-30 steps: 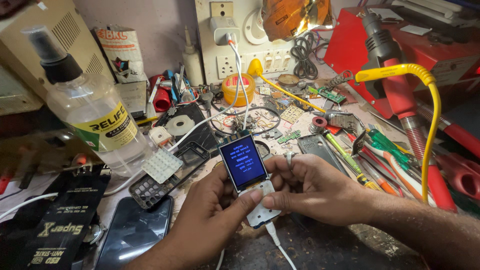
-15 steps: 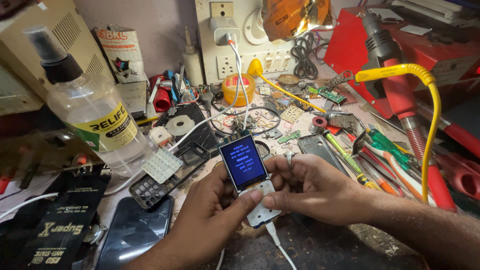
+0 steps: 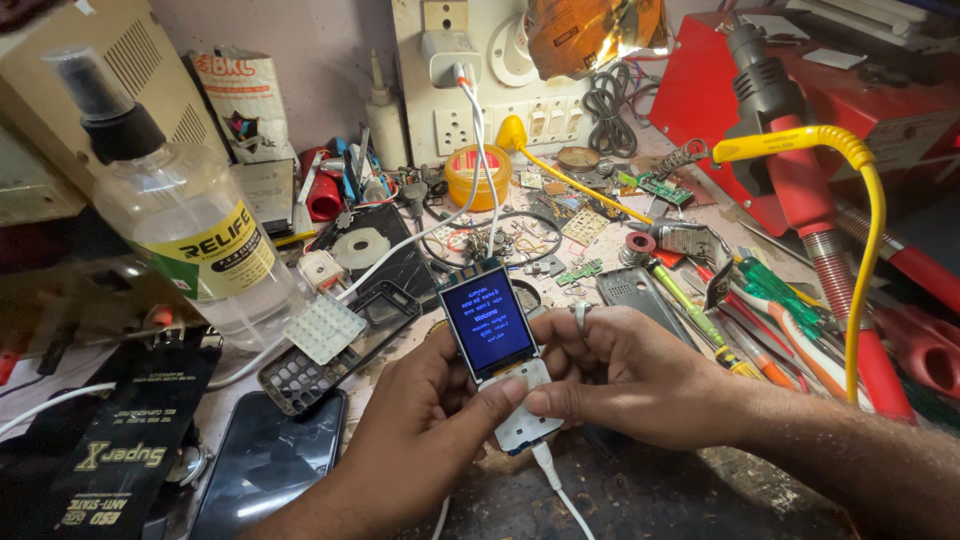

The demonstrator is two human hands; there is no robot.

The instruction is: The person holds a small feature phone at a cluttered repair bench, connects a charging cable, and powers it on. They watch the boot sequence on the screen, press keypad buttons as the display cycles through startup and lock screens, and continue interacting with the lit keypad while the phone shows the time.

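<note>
— How did the phone board point(image 3: 497, 352) look?
— Bare, its blue screen lit, a white cable point(image 3: 556, 484) plugged below, held over the worktop's point(image 3: 640, 500) near edge.
— The hands?
— Two: left hand point(image 3: 420, 440) and right hand point(image 3: 625, 375), thumbs pinching its keypad.
— Around?
— One clear bottle point(image 3: 190, 230), one dark smartphone point(image 3: 270, 465); cluttered bench.

We are at a phone repair workbench: loose circuit boards point(image 3: 583, 226), a bare phone housing point(image 3: 338, 345), screwdrivers point(image 3: 700, 320), a hot-air tool point(image 3: 775, 120), a solvent bottle point(image 3: 185, 215) and a wall socket panel point(image 3: 480, 90) crowd the surface.
</note>
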